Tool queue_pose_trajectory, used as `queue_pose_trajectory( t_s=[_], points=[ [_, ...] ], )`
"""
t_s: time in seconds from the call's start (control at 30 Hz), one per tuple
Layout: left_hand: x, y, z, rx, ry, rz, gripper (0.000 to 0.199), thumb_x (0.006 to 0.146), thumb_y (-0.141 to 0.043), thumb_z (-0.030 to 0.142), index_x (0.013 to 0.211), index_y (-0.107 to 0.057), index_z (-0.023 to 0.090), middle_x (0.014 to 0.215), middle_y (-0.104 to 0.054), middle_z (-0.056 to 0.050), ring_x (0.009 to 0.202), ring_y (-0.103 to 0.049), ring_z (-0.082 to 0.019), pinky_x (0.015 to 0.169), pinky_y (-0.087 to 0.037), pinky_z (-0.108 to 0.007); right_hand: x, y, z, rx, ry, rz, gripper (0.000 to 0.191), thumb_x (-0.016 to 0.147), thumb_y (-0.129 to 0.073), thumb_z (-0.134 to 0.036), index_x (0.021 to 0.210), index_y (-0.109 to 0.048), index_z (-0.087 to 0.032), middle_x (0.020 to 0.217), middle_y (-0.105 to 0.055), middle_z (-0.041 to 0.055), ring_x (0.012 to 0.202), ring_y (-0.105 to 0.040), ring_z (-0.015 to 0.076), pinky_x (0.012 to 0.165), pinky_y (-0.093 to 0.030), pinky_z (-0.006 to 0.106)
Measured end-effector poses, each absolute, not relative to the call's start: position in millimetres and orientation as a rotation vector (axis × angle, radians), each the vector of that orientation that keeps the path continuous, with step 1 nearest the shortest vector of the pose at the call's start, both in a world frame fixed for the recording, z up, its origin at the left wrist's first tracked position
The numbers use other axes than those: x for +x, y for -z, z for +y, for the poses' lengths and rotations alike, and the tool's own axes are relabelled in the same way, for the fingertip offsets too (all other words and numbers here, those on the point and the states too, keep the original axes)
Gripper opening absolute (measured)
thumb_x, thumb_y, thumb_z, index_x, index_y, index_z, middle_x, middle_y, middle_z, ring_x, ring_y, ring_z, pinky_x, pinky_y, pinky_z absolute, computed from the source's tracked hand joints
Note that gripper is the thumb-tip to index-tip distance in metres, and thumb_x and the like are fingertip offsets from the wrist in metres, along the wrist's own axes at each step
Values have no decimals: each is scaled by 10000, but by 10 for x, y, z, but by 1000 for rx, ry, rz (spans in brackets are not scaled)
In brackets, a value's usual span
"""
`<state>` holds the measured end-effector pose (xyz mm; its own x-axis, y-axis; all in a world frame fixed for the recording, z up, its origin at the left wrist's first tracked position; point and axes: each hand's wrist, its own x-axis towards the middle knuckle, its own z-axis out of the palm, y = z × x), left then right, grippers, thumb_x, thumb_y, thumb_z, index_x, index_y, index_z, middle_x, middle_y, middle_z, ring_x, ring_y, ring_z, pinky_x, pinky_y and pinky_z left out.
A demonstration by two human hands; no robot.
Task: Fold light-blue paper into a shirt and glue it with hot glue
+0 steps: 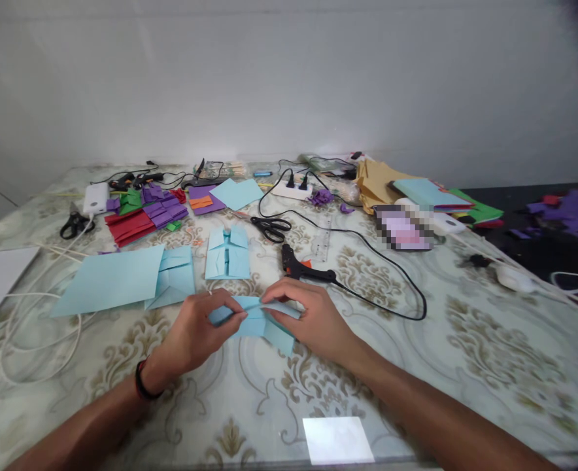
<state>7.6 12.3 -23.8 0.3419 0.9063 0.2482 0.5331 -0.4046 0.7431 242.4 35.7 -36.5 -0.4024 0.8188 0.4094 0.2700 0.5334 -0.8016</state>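
Observation:
A partly folded sheet of light blue paper point(255, 322) is held just above the patterned tablecloth, between my two hands. My left hand point(197, 330) pinches its left side with thumb and forefinger. On the other side, my right hand point(313, 320) grips the paper's right part, thumb below and fingers on top. Straight behind them lies a folded light blue paper piece point(227, 252) with a slit up its middle. A black glue gun point(306, 267) rests just beyond my right hand, its cord looping right.
Left of my hands lie a blue sheet point(112, 281) and white cables point(44, 379). Further back are black-handled scissors point(272, 229), a power strip point(291, 190), folded purple and red papers point(144, 216), and a phone point(404, 229). A white card point(338, 440) lies at the front edge.

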Motion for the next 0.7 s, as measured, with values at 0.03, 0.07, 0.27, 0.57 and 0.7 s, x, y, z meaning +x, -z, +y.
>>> queue_pose_trajectory(
  t_s=[0.03, 0.07, 0.27, 0.57, 0.7],
  points=[
    [76, 242, 119, 2070, -901, 1268, 70, 928, -681, 221, 864, -711, 219, 827, -769, 11, 742, -707, -160, 704, -512, -262, 2426, 357, 359, -885, -832, -1926, 59, 910, -715, -176, 936, -726, -228, 919, -759, 46, 843, -718, 193, 742, -571, 305],
    [76, 247, 115, 2082, -914, 1288, 34, 926, -688, 229, 897, -704, 222, 839, -771, 12, 734, -708, -159, 698, -518, -261, 2429, 350, 360, -881, -835, -1924, 64, 903, -719, -176, 939, -721, -229, 922, -761, 45, 844, -718, 195, 743, -571, 307],
    [72, 291, 101, 2223, -1024, 1274, 140, 909, -700, 190, 1035, -661, 238, 971, -779, -1, 833, -742, -171, 787, -561, -263, 2455, 330, 363, -824, -785, -1915, 75, 908, -709, -178, 940, -695, -244, 923, -750, 45, 850, -713, 211, 803, -575, 350],
    [81, 291, 89, 2292, -1076, 1247, 87, 927, -671, 160, 908, -702, 239, 860, -784, 9, 764, -737, -158, 741, -575, -247, 2450, 311, 357, -780, -745, -1898, 103, 903, -724, -163, 962, -700, -244, 929, -752, 47, 841, -714, 206, 794, -575, 338],
    [84, 276, 94, 2320, -1090, 1253, 107, 910, -672, 138, 892, -717, 232, 848, -792, 5, 749, -738, -154, 724, -577, -241, 2440, 306, 349, -789, -735, -1889, 81, 904, -736, -182, 951, -708, -242, 919, -755, 46, 820, -714, 202, 766, -573, 326]
  ],
)
